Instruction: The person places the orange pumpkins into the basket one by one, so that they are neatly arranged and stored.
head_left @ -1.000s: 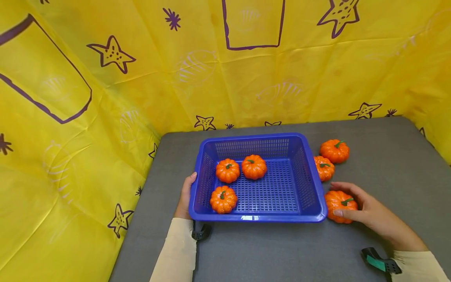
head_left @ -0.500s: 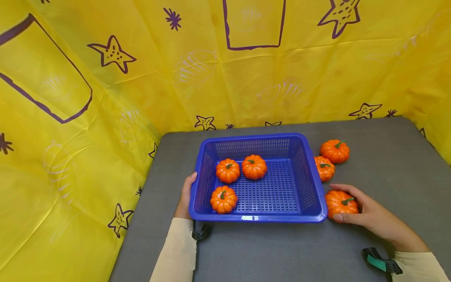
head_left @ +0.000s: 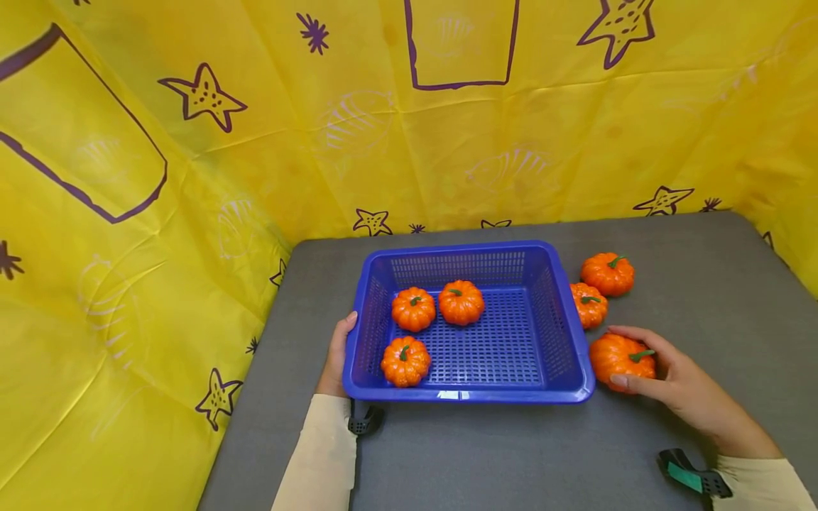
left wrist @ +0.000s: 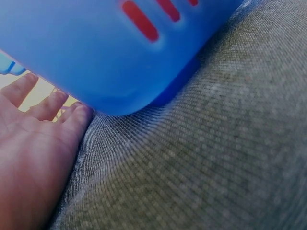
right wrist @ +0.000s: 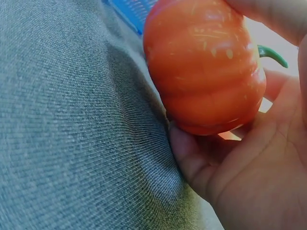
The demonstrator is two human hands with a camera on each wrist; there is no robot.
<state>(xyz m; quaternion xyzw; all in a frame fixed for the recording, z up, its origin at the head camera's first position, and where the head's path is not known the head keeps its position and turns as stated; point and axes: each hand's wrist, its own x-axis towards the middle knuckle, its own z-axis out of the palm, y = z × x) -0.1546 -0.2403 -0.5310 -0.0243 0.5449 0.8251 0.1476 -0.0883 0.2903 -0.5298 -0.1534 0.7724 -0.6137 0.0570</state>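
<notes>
My right hand (head_left: 680, 380) grips a small orange pumpkin (head_left: 620, 358) with a green stem, just right of the blue basket (head_left: 463, 395). Up close in the right wrist view, the pumpkin (right wrist: 206, 72) sits tilted between thumb and fingers, some fingertips reaching beneath it. My left hand (head_left: 334, 362) rests against the basket's left side. In the left wrist view, its loosely extended fingers (left wrist: 48, 103) touch the basket wall (left wrist: 110, 62); the thumb is out of that view. Inside the basket lie three pumpkins: one at front left (head_left: 405, 362), one behind it (head_left: 412, 309), another at back middle (head_left: 461, 303).
Two more pumpkins stand right of the basket, a farther pumpkin (head_left: 607, 274) and a nearer pumpkin (head_left: 589, 306) partly hidden by the rim. Grey cloth covers the table (head_left: 511, 454). A yellow patterned curtain (head_left: 434, 156) encloses the back and sides.
The pumpkin in my right hand has tilted and shifted slightly up and to the right in the head view, along with the hand. Left hand and basket have stayed still.
</notes>
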